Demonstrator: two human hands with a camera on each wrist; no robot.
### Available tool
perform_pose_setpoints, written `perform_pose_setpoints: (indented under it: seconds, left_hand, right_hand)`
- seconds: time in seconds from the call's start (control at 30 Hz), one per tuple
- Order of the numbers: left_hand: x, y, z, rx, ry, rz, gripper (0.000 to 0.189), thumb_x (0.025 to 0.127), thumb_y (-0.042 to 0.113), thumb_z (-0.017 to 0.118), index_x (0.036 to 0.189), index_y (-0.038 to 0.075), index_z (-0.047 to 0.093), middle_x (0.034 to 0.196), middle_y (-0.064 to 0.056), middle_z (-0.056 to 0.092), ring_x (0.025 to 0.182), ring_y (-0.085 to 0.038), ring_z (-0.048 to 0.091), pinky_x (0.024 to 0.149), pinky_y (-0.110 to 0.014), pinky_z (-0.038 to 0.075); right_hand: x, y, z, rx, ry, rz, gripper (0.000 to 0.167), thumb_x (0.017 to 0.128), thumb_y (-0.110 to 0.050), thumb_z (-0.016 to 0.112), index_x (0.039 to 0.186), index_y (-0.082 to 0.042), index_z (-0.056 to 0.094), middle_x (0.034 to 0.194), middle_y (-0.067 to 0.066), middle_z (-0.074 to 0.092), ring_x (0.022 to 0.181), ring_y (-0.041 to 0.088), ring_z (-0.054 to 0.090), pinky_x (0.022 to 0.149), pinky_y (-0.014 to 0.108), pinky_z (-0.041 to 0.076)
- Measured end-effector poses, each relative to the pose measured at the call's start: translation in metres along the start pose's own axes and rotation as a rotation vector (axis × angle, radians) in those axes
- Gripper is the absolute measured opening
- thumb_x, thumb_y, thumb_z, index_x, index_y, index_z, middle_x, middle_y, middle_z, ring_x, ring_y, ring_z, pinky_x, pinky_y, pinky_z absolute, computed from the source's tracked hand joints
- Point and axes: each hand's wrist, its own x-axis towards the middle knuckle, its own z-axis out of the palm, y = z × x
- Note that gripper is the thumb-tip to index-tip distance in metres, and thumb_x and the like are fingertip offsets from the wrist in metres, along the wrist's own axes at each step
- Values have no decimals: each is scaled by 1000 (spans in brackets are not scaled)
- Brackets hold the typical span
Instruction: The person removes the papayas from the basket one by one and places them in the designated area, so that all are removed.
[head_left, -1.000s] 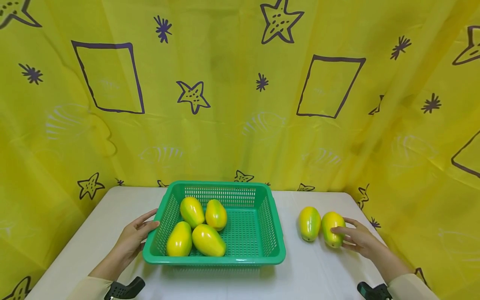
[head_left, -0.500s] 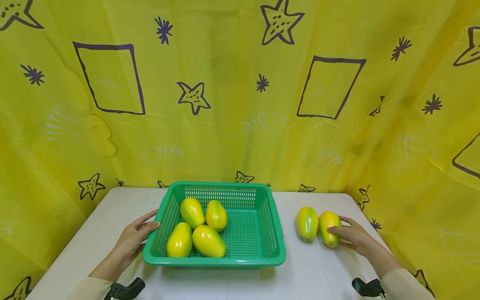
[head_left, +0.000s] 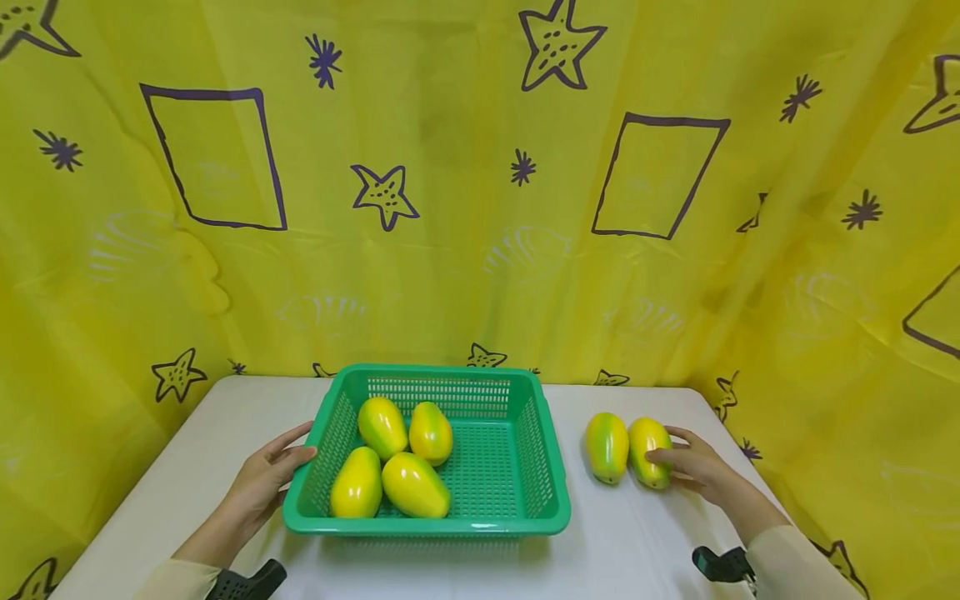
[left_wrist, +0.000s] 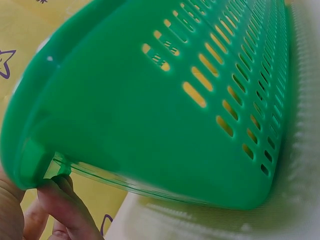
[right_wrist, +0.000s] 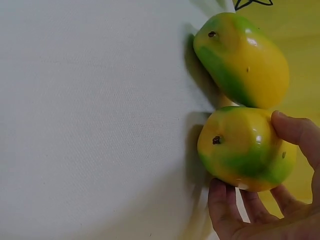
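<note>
While the outer mango [head_left: 645, 437] is gripped by the right hand [head_left: 697, 465], its weight looks to be carried by the white table [head_left: 622, 550], toward the back-right corner and inside the right edge. Opposite flanks are taken by the thumb and the curled fingers; pressure is best shared evenly across both, around the widest part. No hard squeeze should be needed. Glossy skin is probably slippery, so broad finger contact is to be preferred over tips alone.

By the look of it, the inner mango [head_left: 607, 447] is touched by the outer one; the thumb is placed close to the joint, so tilting should be limited or the neighbour could be rolled. Both are ovoid and smooth, yellow blotched with green; a small dark nub is shown at one end of each in the right wrist view.

Toward the back edge, left of the pair, the green basket [head_left: 427, 527] is placed, its left rim held by the left hand [head_left: 262, 479]. That hold is best made light: rim steadied, not tugged. Moulded plastic is suggested by the sheen, slotted walls and thick rim; corners are rounded. Four mangoes [head_left: 416, 485] are grouped in its left part. All is backed by a creased yellow curtain [head_left: 450, 275], printed with dark stars.
</note>
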Motion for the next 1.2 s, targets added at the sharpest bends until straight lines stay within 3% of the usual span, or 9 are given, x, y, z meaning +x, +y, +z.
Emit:
perform_pose_setpoints:
  seconds: [0.3, 0.6, 1.2]
  left_hand:
    - [-2, 0, -1, 18, 7, 5, 70, 96, 28, 64, 154, 10, 30, 111, 1, 66, 87, -8, 67, 75, -32, 61]
    - [-1, -1, -1, 4, 2, -2, 71, 96, 29, 65, 155, 10, 29, 110, 3, 66, 87, -8, 67, 75, -32, 60]
    - [-2, 0, -1, -23, -15, -2, 71, 97, 27, 64, 155, 10, 28, 106, 4, 65, 87, -8, 67, 75, -31, 60]
  right_hand:
    - [3, -2, 3, 20, -14, 13, 91, 94, -25, 67, 154, 4, 6, 152, 38, 10, 131, 53, 34, 103, 56, 45]
    - [4, -4, 3, -8, -33, 25, 90, 94, -26, 67, 153, 5, 7, 148, 37, 18, 130, 54, 34, 104, 56, 45]
    - [5, -8, 2, -7, -45, 25, 88, 94, -27, 66, 154, 4, 9, 149, 36, 18, 134, 55, 30, 105, 56, 43]
